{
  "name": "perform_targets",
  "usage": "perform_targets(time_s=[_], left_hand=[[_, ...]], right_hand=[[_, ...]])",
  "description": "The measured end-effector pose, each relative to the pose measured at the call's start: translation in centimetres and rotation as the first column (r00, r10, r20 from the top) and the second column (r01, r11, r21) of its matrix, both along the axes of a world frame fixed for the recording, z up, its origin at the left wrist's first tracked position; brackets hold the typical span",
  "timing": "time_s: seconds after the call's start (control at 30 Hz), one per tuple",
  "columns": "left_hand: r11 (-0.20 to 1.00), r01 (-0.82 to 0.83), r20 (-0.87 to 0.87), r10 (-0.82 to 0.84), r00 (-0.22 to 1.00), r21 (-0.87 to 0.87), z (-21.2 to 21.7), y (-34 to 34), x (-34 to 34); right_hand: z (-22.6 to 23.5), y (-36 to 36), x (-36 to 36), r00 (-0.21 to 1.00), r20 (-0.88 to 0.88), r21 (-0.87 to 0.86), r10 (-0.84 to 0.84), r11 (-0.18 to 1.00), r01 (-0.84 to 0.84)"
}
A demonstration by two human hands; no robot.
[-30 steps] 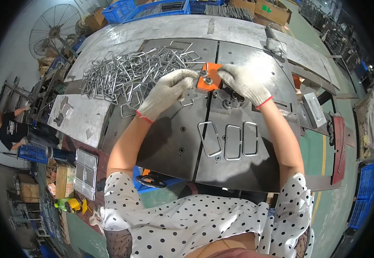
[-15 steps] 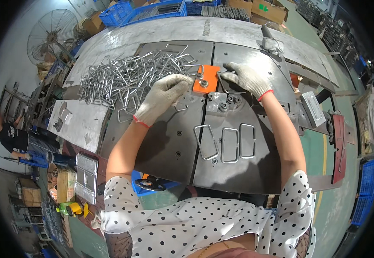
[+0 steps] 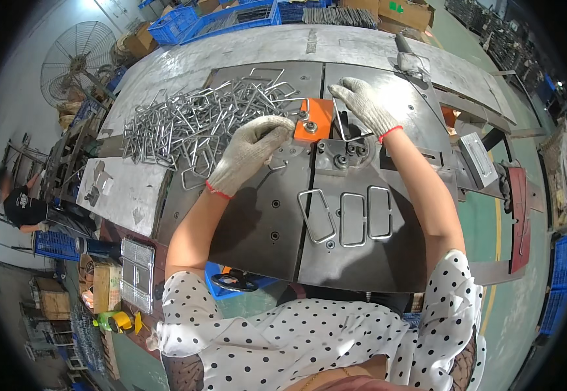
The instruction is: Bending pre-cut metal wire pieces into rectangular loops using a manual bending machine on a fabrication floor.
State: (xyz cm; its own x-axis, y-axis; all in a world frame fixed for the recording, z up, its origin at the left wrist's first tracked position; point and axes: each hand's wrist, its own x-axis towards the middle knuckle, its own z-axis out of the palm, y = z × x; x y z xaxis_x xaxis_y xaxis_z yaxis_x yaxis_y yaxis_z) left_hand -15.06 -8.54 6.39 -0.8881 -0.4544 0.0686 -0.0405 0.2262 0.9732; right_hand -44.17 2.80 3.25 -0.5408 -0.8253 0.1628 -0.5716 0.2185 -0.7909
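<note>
In the head view, a tangled pile of wire frames (image 3: pixel 192 124) spreads over the worktop (image 3: pixel 251 234) to the left of your left hand (image 3: pixel 251 151). An orange block (image 3: pixel 322 117) stands between your hands, with a bolted steel block (image 3: pixel 332 163) just on its near side. Beyond the worktop are blue crates (image 3: pixel 231 25) and cardboard boxes (image 3: pixel 408 14); a fan (image 3: pixel 78 64) and another person (image 3: pixel 24 207) are off to your left. A handwheel (image 3: pixel 234 282) shows below the near edge.

A bent wire (image 3: pixel 344 127) is just right of the orange block, its upper end at the fingers of your right hand (image 3: pixel 365 107). Those fingers curl loosely, and you cannot tell from here whether they grip it. Your left thumb and fingers come narrowly together beside the block; whether anything is pinched there is hidden. Three frames (image 3: pixel 353 219) lie side by side nearer you, the left one tilted.

The bent wire is slim, shiny metal with an angled corner. The three frames are rounded rectangles, and the worktop is smooth grey plate with a dark seam and bolt holes. Your gloves are pale knit with red cuff edges.
</note>
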Motion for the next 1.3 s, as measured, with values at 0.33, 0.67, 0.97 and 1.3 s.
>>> perform_targets(time_s=[0.33,0.67,0.97,1.3], left_hand=[[1.000,-0.023,-0.022,0.022,1.000,-0.006,0.3,0.4,-0.2],[0.999,-0.021,0.000,0.021,1.000,0.040,0.2,0.3,-0.3],[0.998,-0.009,0.000,0.009,1.000,0.060,-0.2,-0.1,-0.2],[0.995,0.010,0.002,-0.011,1.000,0.096,-0.6,-0.6,0.0]], right_hand=[[-0.8,1.1,1.5,0.888,0.432,-0.253,-0.156,0.924,0.286],[-1.7,1.4,3.0,0.960,0.203,-0.269,-0.192,0.932,0.243],[-2.7,2.8,1.9,0.931,-0.313,-0.199,-0.188,0.972,0.129],[-2.0,6.2,-1.2,0.703,-0.682,0.235,0.202,0.971,-0.050]])
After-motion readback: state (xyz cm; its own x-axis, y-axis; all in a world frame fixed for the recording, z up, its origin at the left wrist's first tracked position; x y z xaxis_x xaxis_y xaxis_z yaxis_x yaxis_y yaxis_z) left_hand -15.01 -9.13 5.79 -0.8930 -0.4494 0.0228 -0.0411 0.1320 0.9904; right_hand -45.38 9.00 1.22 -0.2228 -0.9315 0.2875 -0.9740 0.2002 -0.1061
